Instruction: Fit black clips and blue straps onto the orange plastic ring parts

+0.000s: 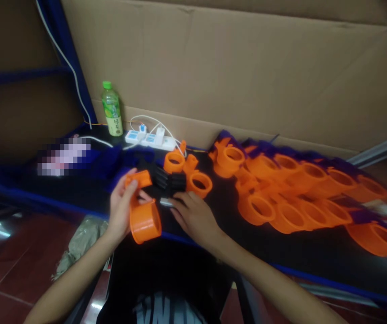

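My left hand point(122, 204) is closed around an orange plastic part point(145, 221), which has a wide open ring at its lower end and a narrower piece at the top. The ring tilts towards the right. Just right of it, my right hand point(195, 218) pinches a small silver-white piece point(166, 202) low over the black tabletop; its exact kind is too blurred to tell. Beyond the fingers lie black ribbed parts point(176, 181). Two more orange ringed parts, one of them a near ring point(199, 183), rest behind my right hand.
Rows of orange ringed parts point(288, 216) cover the table's right side. A white power strip point(151, 140) with plugged-in cables and a green-capped bottle point(112, 110) stand along the cardboard wall point(213, 67). The blue-edged table point(78, 195) ends close to my body.
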The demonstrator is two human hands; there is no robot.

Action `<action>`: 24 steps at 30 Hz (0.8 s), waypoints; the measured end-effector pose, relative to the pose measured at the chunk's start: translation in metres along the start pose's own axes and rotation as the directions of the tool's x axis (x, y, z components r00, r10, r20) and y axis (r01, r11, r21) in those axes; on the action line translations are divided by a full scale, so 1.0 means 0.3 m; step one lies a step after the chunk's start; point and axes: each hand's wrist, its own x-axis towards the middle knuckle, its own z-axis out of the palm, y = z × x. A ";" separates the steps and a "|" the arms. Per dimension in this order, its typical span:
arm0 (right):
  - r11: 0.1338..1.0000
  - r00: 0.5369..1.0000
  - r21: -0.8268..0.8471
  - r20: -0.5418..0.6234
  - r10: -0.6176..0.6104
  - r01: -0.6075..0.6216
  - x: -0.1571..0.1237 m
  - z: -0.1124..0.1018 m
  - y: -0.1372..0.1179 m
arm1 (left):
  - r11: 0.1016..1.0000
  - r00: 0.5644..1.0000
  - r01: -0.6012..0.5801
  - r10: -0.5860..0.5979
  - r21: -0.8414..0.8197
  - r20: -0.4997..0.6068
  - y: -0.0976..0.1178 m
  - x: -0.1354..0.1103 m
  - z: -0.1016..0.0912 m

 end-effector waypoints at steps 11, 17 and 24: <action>0.997 0.995 0.026 -0.058 0.080 -0.078 -0.011 0.011 0.000 | 0.996 0.996 0.076 -0.078 0.036 0.045 0.007 0.005 0.011; 0.918 0.963 0.374 -0.169 0.211 -0.135 0.077 -0.092 0.014 | 0.982 0.982 0.111 -0.132 0.150 0.138 0.006 0.003 0.008; 0.962 0.996 0.264 -0.048 0.079 -0.064 0.158 -0.129 0.005 | 0.956 0.960 0.086 -0.155 0.281 0.233 0.014 0.001 0.011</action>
